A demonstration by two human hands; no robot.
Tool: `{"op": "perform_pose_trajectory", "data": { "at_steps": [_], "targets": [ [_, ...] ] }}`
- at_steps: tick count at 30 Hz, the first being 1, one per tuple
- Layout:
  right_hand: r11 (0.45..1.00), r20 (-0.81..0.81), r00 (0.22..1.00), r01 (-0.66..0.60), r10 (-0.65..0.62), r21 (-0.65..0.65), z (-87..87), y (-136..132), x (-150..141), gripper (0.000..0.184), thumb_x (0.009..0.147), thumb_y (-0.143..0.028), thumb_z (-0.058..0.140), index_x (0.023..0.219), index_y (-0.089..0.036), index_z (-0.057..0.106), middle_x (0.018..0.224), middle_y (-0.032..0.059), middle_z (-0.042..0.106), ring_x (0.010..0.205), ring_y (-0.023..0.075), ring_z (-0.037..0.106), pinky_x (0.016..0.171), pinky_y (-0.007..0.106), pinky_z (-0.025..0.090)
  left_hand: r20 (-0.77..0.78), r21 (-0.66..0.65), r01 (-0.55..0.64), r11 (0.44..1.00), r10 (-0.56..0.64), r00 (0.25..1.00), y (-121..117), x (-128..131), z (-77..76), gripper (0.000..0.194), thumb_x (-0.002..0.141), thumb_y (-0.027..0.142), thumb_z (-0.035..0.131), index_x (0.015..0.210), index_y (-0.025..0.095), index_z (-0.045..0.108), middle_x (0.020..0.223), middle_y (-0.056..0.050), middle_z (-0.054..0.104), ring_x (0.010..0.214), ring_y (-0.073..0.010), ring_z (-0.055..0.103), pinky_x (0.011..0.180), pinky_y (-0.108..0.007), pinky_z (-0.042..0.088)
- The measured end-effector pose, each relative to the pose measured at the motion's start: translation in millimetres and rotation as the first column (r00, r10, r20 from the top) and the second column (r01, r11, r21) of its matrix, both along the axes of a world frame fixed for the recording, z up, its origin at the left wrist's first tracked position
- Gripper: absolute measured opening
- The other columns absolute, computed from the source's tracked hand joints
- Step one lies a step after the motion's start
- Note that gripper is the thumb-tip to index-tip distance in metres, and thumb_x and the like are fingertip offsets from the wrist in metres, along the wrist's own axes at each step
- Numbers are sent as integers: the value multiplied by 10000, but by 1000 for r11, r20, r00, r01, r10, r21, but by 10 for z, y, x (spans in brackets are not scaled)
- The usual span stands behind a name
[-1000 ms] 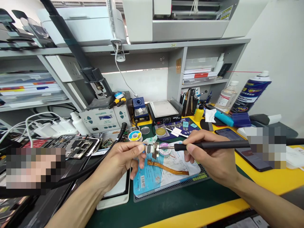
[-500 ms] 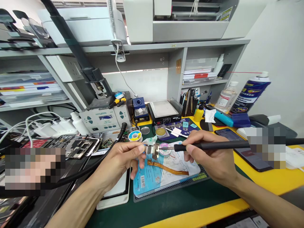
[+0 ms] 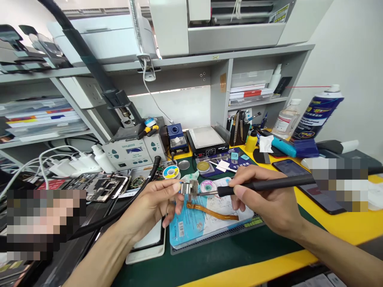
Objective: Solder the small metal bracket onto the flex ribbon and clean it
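Observation:
My left hand [image 3: 152,201] pinches a small shiny metal part [image 3: 188,188] between thumb and forefinger, with a bit of blue showing at the fingertips. The part is held in the air above a blue-and-white packet [image 3: 184,231]. My right hand [image 3: 265,199] grips the black handle of a soldering iron [image 3: 283,182], its thin metal tip pointing left. That tip reaches the right side of the metal part; whether it touches is too small to tell. Just below lies an orange flex cable [image 3: 214,212] on the packet.
Behind the hands are a solder spool [image 3: 171,172], a pink-labelled reel [image 3: 208,185] and a round tin [image 3: 203,166]. Further back stand a hot plate [image 3: 206,141] and a grey station [image 3: 134,153]. A black hose [image 3: 119,215] crosses the left side; phones [image 3: 314,197] lie at right.
The soldering iron's tip has dropped slightly against the metal part, and the part's right-hand plate is turned a little. Both hands keep their grips. The camera view has shifted slightly.

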State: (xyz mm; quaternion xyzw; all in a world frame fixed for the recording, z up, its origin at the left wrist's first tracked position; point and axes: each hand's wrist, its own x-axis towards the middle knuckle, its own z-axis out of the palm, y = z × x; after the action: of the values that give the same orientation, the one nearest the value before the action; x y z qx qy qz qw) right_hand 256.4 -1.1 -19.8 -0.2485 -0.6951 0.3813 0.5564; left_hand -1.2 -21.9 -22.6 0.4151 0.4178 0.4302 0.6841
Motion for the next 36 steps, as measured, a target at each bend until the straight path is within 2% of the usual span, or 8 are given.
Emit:
{"op": "perform_pose_trajectory", "data": {
  "at_steps": [2,5,9,15,23,30,34,36],
  "targets": [
    [995,-74,994,-81,78,-49,6,-38,0,110,905,-140,631,881,-208,714,588,-7,673,475,136,611,452,244,502,165,-47,56,997,-47,985,0,-6,21,196,896,248,679,756,114,650,629,-38,636,405,-72,517,319,-128,411],
    [996,-72,994,-83,84,17,11,-94,17,169,910,-127,651,1002,-246,727,656,-8,711,535,141,665,515,250,546,319,-62,137,989,-111,941,7,0,33,159,895,202,649,769,106,648,630,-41,625,406,-82,536,302,-123,411],
    [993,-24,1000,-4,7,116,22,-130,44,221,876,-121,689,1031,-273,726,753,3,751,617,154,699,564,254,563,333,-69,187,980,-154,930,22,7,-21,184,905,218,596,763,107,634,582,-30,582,355,-72,490,265,-115,358],
    [988,50,996,67,-74,140,47,-114,43,204,839,-144,724,988,-281,703,751,-31,735,587,127,701,578,214,576,358,-110,319,941,-262,896,15,25,-73,288,943,282,460,759,118,609,519,-22,510,254,-80,398,193,-153,293],
    [959,100,987,91,-122,268,48,-108,39,215,835,-147,734,974,-309,709,925,-12,762,824,155,736,720,208,592,505,-190,326,926,-193,842,-8,146,45,180,865,150,498,768,82,634,694,7,407,367,-52,370,235,-150,433],
    [992,25,1000,-6,3,127,93,-84,25,186,799,-156,765,896,-314,763,812,-26,766,679,129,722,611,185,586,544,-264,387,883,-194,816,-26,174,29,227,886,227,461,757,99,598,676,15,389,366,-63,308,193,-170,376],
    [993,19,997,-70,69,94,93,-88,1,214,774,-123,775,879,-309,781,790,-13,766,648,133,713,561,182,570,581,-337,494,801,-236,779,-2,172,25,226,864,223,455,758,99,611,612,29,362,355,-90,333,174,-184,352],
    [994,24,997,-69,67,83,85,-73,1,212,771,-124,774,879,-306,785,809,-6,767,614,126,699,514,177,550,585,-359,511,781,-239,775,14,155,21,239,871,240,447,764,102,610,601,38,351,349,-87,317,169,-178,338]
  ]
}}
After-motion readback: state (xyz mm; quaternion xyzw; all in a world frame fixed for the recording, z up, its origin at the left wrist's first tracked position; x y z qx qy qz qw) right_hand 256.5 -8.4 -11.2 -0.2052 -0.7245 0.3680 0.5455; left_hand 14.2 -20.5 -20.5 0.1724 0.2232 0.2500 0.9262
